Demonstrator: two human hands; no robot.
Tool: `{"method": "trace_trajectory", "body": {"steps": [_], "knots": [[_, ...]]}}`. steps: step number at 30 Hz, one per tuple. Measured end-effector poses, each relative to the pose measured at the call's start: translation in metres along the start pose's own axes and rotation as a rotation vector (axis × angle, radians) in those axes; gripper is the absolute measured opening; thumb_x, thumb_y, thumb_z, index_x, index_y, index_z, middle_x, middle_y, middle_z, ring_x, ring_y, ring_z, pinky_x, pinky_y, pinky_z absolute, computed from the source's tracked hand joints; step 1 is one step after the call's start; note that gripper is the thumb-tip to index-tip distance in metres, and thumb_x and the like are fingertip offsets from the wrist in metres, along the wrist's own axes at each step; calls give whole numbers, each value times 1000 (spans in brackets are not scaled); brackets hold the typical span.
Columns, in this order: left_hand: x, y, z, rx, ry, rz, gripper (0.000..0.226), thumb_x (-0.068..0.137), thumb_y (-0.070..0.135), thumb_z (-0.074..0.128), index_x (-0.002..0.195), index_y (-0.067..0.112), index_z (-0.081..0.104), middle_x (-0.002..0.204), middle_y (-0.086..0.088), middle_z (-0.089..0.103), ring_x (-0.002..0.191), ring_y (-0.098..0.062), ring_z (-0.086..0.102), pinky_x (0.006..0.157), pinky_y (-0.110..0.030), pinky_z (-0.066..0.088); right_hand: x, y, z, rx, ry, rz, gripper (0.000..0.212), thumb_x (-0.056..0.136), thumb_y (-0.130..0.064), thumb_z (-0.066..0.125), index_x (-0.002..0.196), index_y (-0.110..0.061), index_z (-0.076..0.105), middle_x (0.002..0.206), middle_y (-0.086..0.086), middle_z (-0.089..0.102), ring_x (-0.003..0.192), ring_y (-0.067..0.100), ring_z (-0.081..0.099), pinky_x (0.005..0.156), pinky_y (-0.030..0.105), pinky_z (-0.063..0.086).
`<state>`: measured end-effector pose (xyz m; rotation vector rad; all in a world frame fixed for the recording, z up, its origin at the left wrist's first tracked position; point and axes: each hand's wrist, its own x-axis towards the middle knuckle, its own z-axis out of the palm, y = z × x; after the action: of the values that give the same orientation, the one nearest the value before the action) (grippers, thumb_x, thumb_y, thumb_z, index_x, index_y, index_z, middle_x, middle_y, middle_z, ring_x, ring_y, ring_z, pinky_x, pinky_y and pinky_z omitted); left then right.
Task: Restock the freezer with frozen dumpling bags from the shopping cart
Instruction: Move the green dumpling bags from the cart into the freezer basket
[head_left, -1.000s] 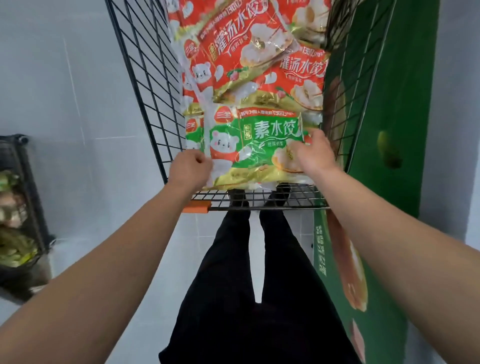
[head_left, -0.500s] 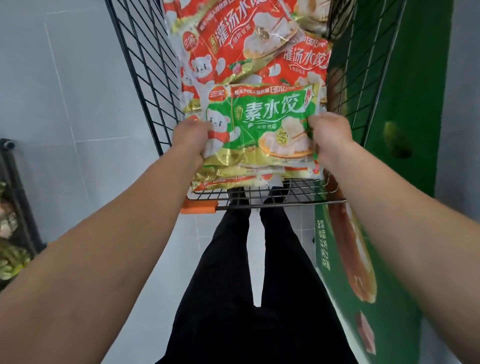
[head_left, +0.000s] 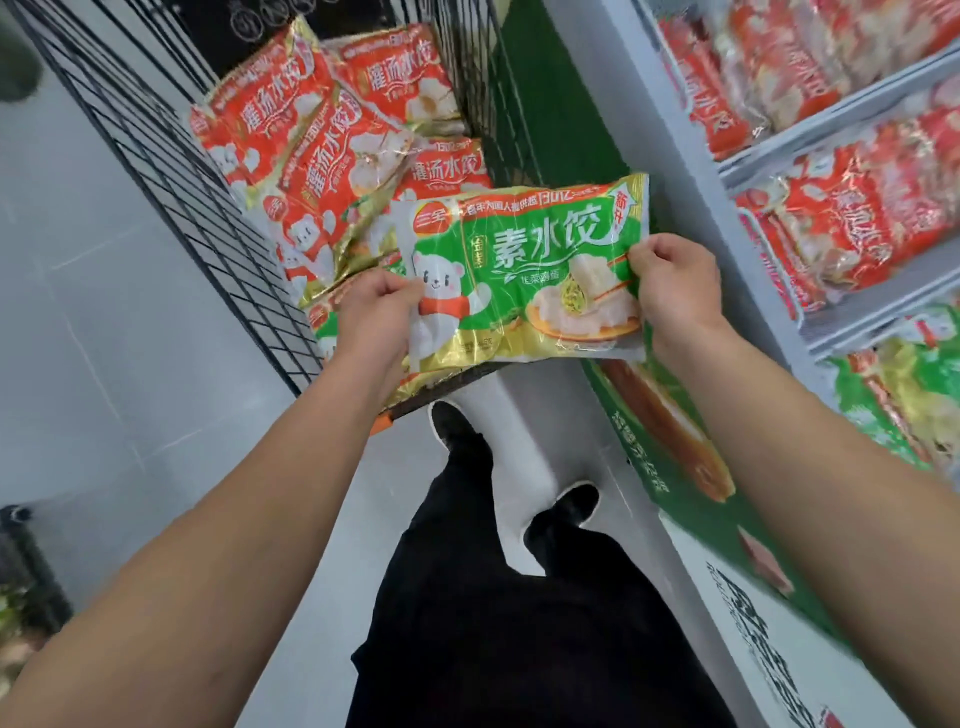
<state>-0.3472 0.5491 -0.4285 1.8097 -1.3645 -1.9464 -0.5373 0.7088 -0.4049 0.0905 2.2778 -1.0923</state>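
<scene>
A green dumpling bag (head_left: 524, 270) with a white bear and a plate of dumplings printed on it hangs in the air over the near end of the black wire shopping cart (head_left: 171, 171). My left hand (head_left: 376, 317) grips its left edge and my right hand (head_left: 675, 286) pinches its right edge. Several red dumpling bags (head_left: 322, 145) lie piled in the cart behind it, with another green bag partly hidden beneath. The freezer (head_left: 654, 156) stands open on the right, its shelves holding red bags (head_left: 852, 208) above and green bags (head_left: 893, 405) below.
The freezer's green lower panel (head_left: 670, 457) runs along the right beside my legs (head_left: 493, 597). Grey floor tiles (head_left: 104, 338) spread to the left. A dark rack (head_left: 26, 571) with greenish goods sits at the bottom left corner.
Both hands have lifted the green bag out of the cart and carried it right toward the freezer. My view has swung right, bringing the freezer shelves into sight.
</scene>
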Motion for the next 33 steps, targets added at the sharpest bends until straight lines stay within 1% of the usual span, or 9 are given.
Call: {"method": "trace_trajectory", "body": {"steps": [5,10,12,15,18,22,28,31,33], "knots": [[-62,4,58,-1,-100,71,30,87,9,66,62,20,54,89,-14,67,89,-31,67,90,-58,54,-24,43,-84,116,133,-34,28,91,-20,54,64,-19,59,69,1,62,69,20,59,68,38,49],[-134,-12,117,31,-188,182,27,91,4,63,67,15,56,88,-13,70,86,-29,69,89,-57,55,-45,105,-174,287,177,-8,23,80,-31,54,76,-11,66,86,18,71,85,41,68,78,61,55],[-158,-19,140,45,-218,194,24,91,3,62,71,13,56,95,-19,70,93,-34,70,88,-59,55,-54,125,-204,345,208,5,22,86,-24,55,70,-12,63,78,16,66,75,32,65,73,51,56],[-197,-32,187,93,-261,215,24,93,2,60,73,12,53,93,-18,67,88,-30,67,87,-58,56,-62,158,-256,406,264,-13,19,88,-21,56,70,-19,59,75,14,55,71,23,53,66,38,43],[-219,-36,232,151,-315,245,22,93,3,60,74,13,55,94,-20,66,86,-29,66,86,-58,56,-61,183,-301,464,336,24,23,86,-21,57,63,-19,61,76,23,59,71,24,54,65,38,44],[-228,-32,296,219,-364,281,26,90,9,65,67,18,58,93,-22,70,88,-34,69,86,-59,56,-47,204,-350,520,403,70,29,89,-17,57,60,-19,60,70,4,59,72,21,54,66,36,43],[-208,-22,406,351,-443,321,16,68,21,69,54,28,69,93,-19,72,99,-41,68,91,-59,54,-3,225,-408,551,502,149,29,82,-15,55,54,-17,56,56,-4,51,62,18,49,60,35,38],[-192,-13,463,426,-501,294,14,73,20,73,61,22,67,87,-14,71,91,-34,69,90,-59,54,33,238,-430,573,558,217,22,75,-23,54,69,-3,60,65,4,55,65,21,52,62,39,44],[-184,-7,501,476,-539,287,19,83,13,71,66,19,64,82,-11,67,84,-29,65,87,-56,54,58,246,-444,577,595,273,22,73,-26,55,72,-6,62,69,6,55,66,21,53,61,43,48]]}}
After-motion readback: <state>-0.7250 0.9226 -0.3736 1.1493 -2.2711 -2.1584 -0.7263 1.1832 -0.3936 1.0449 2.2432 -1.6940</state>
